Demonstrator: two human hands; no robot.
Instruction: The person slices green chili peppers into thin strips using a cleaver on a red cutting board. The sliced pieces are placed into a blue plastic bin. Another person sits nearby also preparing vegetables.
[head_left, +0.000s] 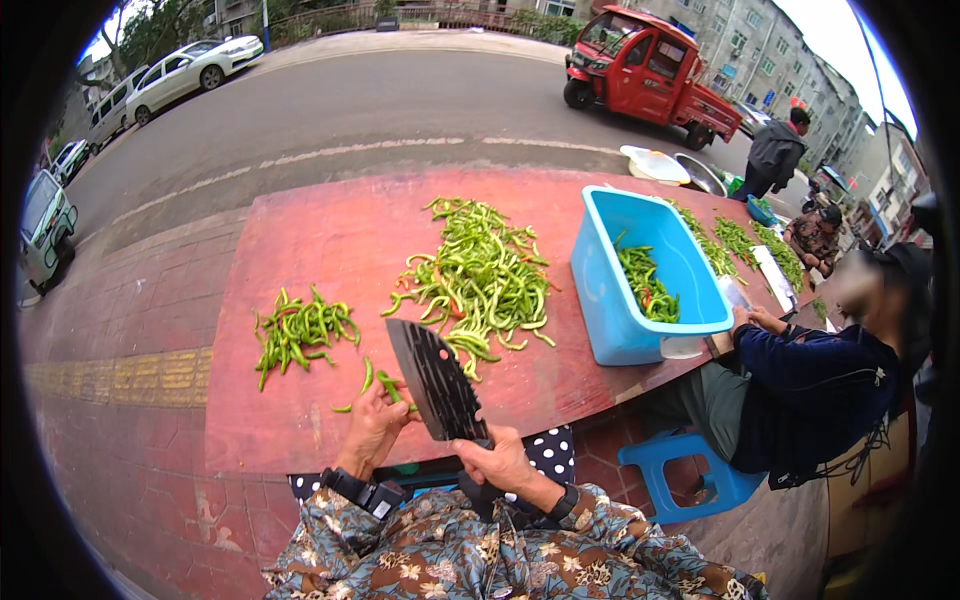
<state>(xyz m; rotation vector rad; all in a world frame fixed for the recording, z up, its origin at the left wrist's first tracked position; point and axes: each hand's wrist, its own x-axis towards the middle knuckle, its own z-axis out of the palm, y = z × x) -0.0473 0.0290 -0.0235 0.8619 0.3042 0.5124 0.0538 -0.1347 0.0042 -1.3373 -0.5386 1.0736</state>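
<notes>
My right hand (499, 459) grips the handle of a black-bladed cleaver (435, 379), its blade raised and pointing away from me. Just left of the blade, my left hand (379, 420) holds a few green chili peppers (390, 386) between its fingers, near the front edge of the red wooden table (300, 217). A small pile of green chili peppers (300, 330) lies beyond my left hand. A larger pile of paler green peppers (487, 274), with some red ones, spreads over the middle of the table beyond the cleaver.
A blue plastic tub (615, 322) with green peppers stands on the right of the table. Beyond it a co-worker in dark blue (810, 390) sits with a knife by more peppers. A blue plastic stool (690, 480) is at the lower right. A red cargo tricycle (649, 71) is on the road.
</notes>
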